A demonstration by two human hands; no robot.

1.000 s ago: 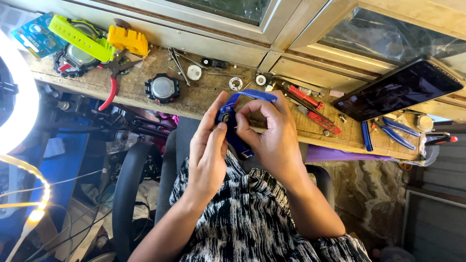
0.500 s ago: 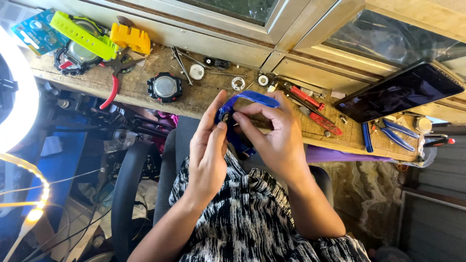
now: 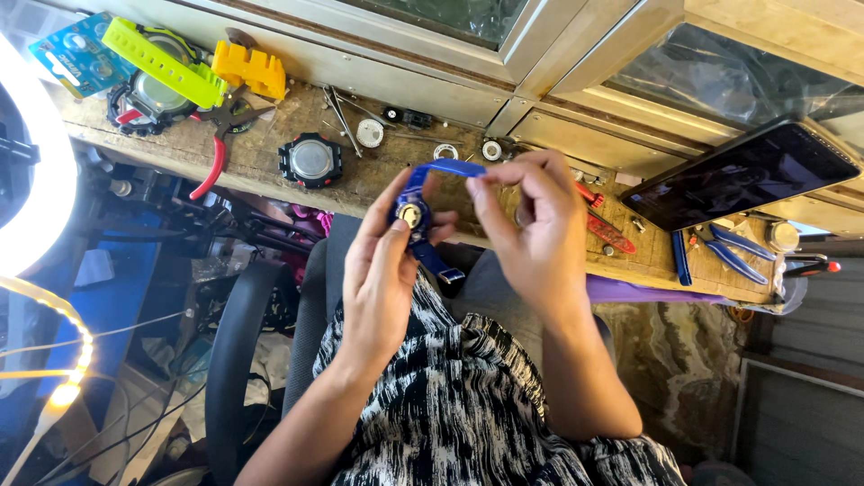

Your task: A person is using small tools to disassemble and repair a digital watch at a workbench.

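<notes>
The left hand point(image 3: 382, 270) grips a blue strap watch point(image 3: 412, 216) at its case, fingers closed around it, case back facing up. The right hand point(image 3: 531, 229) pinches the far end of the strap between closed fingers. The watch is held above the near edge of the worktop point(image 3: 270, 153). A black watch case point(image 3: 310, 160) lies on the worktop to the left, near red-handled pliers point(image 3: 216, 148).

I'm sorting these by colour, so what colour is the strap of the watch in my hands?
Blue, shown best in the head view: the watch strap between left hand and right hand.
</notes>
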